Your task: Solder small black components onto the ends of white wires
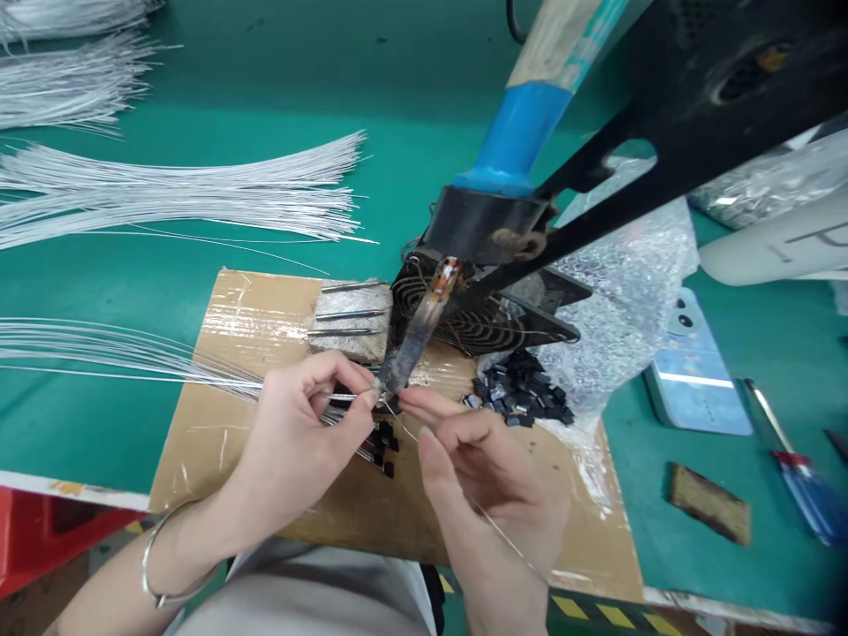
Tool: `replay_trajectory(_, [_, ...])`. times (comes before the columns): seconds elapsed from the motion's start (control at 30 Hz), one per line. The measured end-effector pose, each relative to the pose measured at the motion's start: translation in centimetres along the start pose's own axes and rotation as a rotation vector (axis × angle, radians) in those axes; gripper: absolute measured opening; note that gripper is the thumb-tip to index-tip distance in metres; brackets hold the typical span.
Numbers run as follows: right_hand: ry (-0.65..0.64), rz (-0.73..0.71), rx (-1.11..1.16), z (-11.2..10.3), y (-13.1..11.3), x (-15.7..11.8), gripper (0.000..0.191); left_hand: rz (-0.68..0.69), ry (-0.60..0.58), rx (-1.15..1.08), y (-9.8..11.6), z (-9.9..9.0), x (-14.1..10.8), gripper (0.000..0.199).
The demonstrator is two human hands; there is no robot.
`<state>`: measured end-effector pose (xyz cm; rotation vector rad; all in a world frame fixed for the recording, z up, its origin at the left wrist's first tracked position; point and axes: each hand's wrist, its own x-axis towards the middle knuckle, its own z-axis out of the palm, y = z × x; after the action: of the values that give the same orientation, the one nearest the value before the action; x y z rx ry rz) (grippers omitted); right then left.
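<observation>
My left hand [311, 433] pinches a thin white wire [341, 397] between thumb and forefinger, right by the tip of a soldering iron [417, 340] that hangs at a slant from a black bracket. My right hand [490, 486] holds a length of thin solder wire [507, 537]; it runs through the palm and out past the fingers to the iron's tip. The exact joint there is too small and partly covered by fingertips. Beneath the left hand lie several wires with small black pieces [382, 450] at their ends, on a cardboard sheet [229, 305].
A round fan [483, 322] stands behind the iron, near a block with metal tips [350, 340]. Loose black pieces [523, 389] lie at right beside bubble wrap [629, 291]. Wire bundles [199, 194] lie left. A phone [699, 371] and a screwdriver [805, 495] rest right.
</observation>
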<state>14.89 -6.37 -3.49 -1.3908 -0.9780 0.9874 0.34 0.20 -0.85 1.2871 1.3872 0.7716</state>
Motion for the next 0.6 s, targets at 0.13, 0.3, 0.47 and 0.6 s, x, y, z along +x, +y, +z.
replay_trajectory(0.13, [0.008, 0.011, -0.006, 0.04, -0.04, 0.17, 0.019, -0.005, 0.014, -0.009, 0.06, -0.05, 0.05, 0.008])
replay_trajectory(0.3, [0.007, -0.004, -0.013, 0.08, -0.16, 0.25, 0.019, 0.019, 0.013, -0.021, 0.34, -0.12, 0.11, 0.009])
replay_trajectory(0.47, [0.015, -0.019, -0.021, 0.05, -0.34, 0.17, 0.02, 0.02, 0.009, -0.02, 0.34, -0.14, 0.09, 0.01])
replay_trajectory(0.6, [0.025, -0.024, -0.026, 0.01, -0.51, 0.15, 0.02, 0.013, 0.0, -0.023, 0.29, -0.14, 0.1, 0.009])
